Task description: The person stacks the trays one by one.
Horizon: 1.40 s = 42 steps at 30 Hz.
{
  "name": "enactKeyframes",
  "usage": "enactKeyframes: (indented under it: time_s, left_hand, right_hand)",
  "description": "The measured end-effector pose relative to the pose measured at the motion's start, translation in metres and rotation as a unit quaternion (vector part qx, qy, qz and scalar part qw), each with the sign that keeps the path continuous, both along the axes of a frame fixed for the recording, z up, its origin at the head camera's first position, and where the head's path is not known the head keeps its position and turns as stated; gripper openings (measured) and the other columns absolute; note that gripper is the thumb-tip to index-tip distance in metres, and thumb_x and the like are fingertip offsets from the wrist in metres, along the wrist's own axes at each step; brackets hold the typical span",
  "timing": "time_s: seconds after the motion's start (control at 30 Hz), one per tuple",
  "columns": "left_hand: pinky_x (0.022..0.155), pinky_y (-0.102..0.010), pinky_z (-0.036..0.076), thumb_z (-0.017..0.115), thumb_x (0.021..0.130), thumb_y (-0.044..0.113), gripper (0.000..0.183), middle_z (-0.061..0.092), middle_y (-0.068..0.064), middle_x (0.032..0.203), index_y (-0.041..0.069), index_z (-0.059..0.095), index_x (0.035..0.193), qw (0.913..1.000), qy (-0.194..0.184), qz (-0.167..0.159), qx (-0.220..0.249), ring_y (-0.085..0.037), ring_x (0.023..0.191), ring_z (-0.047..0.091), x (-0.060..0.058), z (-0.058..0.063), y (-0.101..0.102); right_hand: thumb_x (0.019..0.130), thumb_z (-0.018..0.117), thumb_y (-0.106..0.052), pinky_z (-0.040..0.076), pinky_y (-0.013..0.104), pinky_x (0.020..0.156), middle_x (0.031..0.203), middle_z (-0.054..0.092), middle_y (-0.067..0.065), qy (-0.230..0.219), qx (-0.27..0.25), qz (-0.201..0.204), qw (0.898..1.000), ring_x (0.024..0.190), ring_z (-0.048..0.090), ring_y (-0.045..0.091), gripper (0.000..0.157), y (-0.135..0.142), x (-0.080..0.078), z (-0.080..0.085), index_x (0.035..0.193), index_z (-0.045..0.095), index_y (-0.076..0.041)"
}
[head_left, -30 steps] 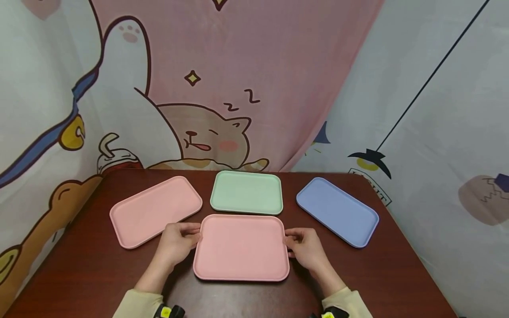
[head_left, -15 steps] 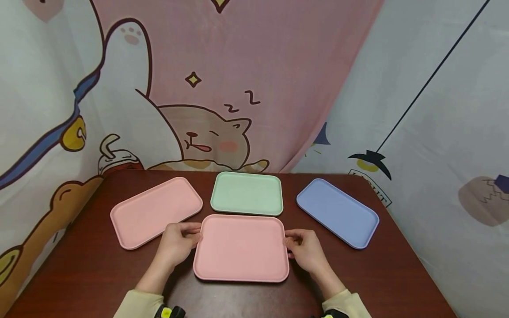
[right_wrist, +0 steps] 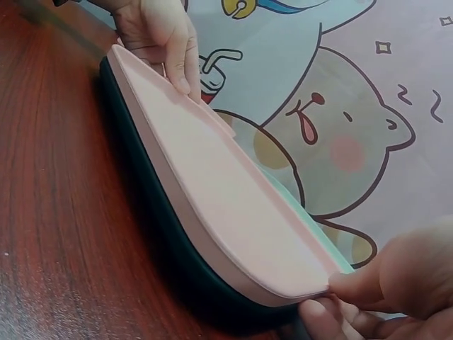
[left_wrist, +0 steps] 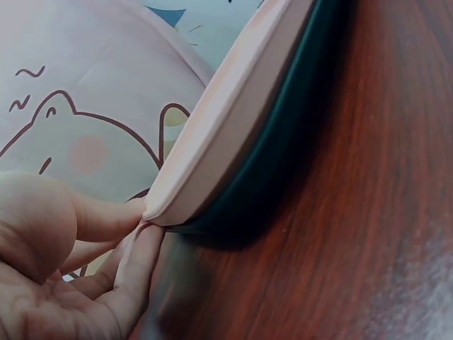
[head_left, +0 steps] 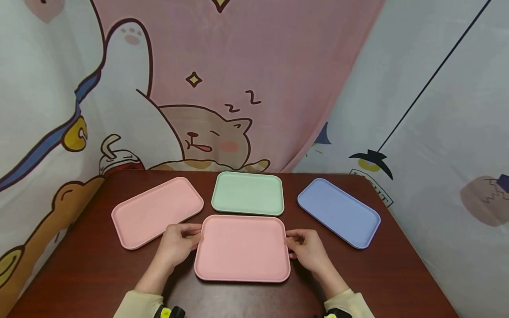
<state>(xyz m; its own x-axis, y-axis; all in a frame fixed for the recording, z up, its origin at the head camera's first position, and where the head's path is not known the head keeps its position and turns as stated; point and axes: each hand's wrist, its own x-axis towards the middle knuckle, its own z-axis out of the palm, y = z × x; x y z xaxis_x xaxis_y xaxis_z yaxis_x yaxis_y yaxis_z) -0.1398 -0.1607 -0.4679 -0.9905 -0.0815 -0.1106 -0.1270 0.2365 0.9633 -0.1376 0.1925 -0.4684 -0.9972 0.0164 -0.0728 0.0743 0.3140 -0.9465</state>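
Note:
A pink rectangular tray (head_left: pixel 242 248) with a low raised rim lies in the front middle of the table in the head view. My left hand (head_left: pixel 176 245) pinches its left edge, thumb on the rim and fingers below, as the left wrist view shows. At the opposite edge my right hand (head_left: pixel 308 249) grips the rim the same way. Under the pink side wall, a dark green band (left_wrist: pixel 262 166) runs along the tray in both wrist views. Its underside is hidden in the head view.
Behind stand a second pink tray (head_left: pixel 157 212) at the left, a green tray (head_left: pixel 248 193) in the middle and a blue tray (head_left: pixel 339 213) at the right, all on the brown wooden table (head_left: pixel 71 269). A printed cloth (head_left: pixel 278 66) hangs behind the table.
Both hands stay at the pink tray's edges and the trays keep their places. Only a very slight shift of the head view shows.

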Motion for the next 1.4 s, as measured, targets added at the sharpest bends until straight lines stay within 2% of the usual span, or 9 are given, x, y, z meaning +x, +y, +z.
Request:
enactKeyframes:
  time_s: [0.3,0.47,0.7,0.9,1.1,1.23,1.4]
  left_hand:
    - [0.074,-0.037,0.065,0.073,0.098,0.000,0.029,0.073,-0.021,0.110,-0.013,0.070,0.124,0.9999,-0.002,0.005,0.016,-0.026,0.095,0.073,0.002,0.003,-0.011]
    - [0.074,-0.037,0.065,0.075,0.099,0.004,0.034,0.073,-0.021,0.112,-0.011,0.069,0.128,0.9998,0.001,0.015,0.014,-0.024,0.096,0.072,0.001,0.010,-0.024]
    - [0.076,-0.035,0.065,0.077,0.099,0.012,0.042,0.074,-0.022,0.116,-0.011,0.066,0.133,0.9994,-0.011,0.026,0.018,-0.026,0.100,0.073,0.003,0.018,-0.042]
    - [0.078,-0.032,0.064,0.077,0.100,0.017,0.044,0.070,-0.023,0.126,-0.007,0.066,0.136,0.9992,-0.018,0.036,-0.002,-0.027,0.105,0.073,0.004,0.022,-0.058]
    - [0.082,-0.034,0.064,0.075,0.102,0.019,0.048,0.060,-0.027,0.139,-0.008,0.063,0.140,0.9986,-0.023,0.044,-0.017,-0.026,0.106,0.072,0.006,0.025,-0.076]
    - [0.081,-0.033,0.064,0.074,0.102,0.020,0.051,0.063,-0.026,0.133,-0.009,0.060,0.142,0.9981,-0.026,0.051,-0.023,-0.024,0.101,0.074,0.007,0.027,-0.088]
    - [0.080,-0.032,0.064,0.074,0.102,0.017,0.052,0.067,-0.024,0.123,-0.011,0.058,0.142,0.9974,-0.029,0.065,-0.007,-0.020,0.093,0.077,0.009,0.030,-0.101]
  right_hand:
    - [0.098,0.070,0.003,0.065,0.037,0.063,0.094,0.071,0.017,-0.032,-0.029,0.008,0.999,0.081,0.069,0.026,0.022,0.007,-0.005,0.006,0.118,0.071,0.013]
    - [0.100,0.070,0.000,0.065,0.038,0.066,0.101,0.071,0.020,-0.023,-0.022,0.013,0.999,0.085,0.068,0.028,0.026,0.013,-0.013,0.011,0.123,0.068,0.013]
    - [0.103,0.068,-0.006,0.066,0.042,0.076,0.114,0.071,0.026,-0.019,-0.029,0.052,0.998,0.097,0.072,0.035,0.035,0.014,-0.028,0.031,0.131,0.063,0.015]
    - [0.104,0.067,-0.004,0.064,0.050,0.086,0.117,0.070,0.030,-0.018,-0.043,0.102,0.994,0.104,0.072,0.041,0.036,0.008,-0.045,0.046,0.132,0.061,0.017]
    - [0.104,0.065,-0.002,0.062,0.053,0.090,0.119,0.071,0.026,-0.009,-0.044,0.130,0.991,0.107,0.071,0.043,0.032,-0.006,-0.065,0.054,0.131,0.064,0.015]
    - [0.104,0.063,-0.001,0.058,0.059,0.094,0.126,0.069,0.029,-0.001,-0.048,0.148,0.988,0.111,0.070,0.042,0.031,-0.018,-0.079,0.058,0.131,0.065,0.014]
    - [0.104,0.063,-0.001,0.056,0.061,0.095,0.126,0.070,0.025,-0.001,-0.063,0.160,0.985,0.113,0.070,0.041,0.029,-0.035,-0.095,0.060,0.129,0.067,0.012]
